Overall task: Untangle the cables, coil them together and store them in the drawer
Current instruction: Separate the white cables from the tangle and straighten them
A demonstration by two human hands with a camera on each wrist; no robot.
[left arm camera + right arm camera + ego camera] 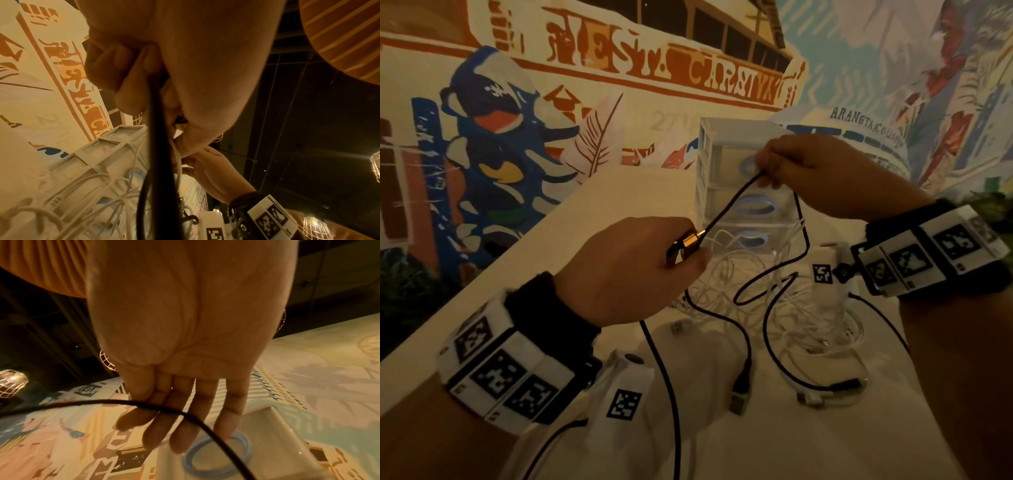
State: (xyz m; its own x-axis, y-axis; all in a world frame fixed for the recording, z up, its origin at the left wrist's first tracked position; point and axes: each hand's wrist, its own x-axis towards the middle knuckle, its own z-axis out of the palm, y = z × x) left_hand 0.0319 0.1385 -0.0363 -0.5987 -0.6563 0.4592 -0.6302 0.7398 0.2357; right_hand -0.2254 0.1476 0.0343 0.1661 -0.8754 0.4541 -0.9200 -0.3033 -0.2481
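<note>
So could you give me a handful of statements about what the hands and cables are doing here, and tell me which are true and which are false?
1. The left hand holds a gold-coloured plug end of the black cable. True.
2. The right hand rests flat on the table. False: it is raised in front of the drawer unit, pinching the black cable.
3. The white cables are neatly coiled. False: they lie in a loose tangle on the table.
4. A drawer stands pulled out. False: all three drawers look closed.
5. The black cable is stretched between the two hands. True.
</note>
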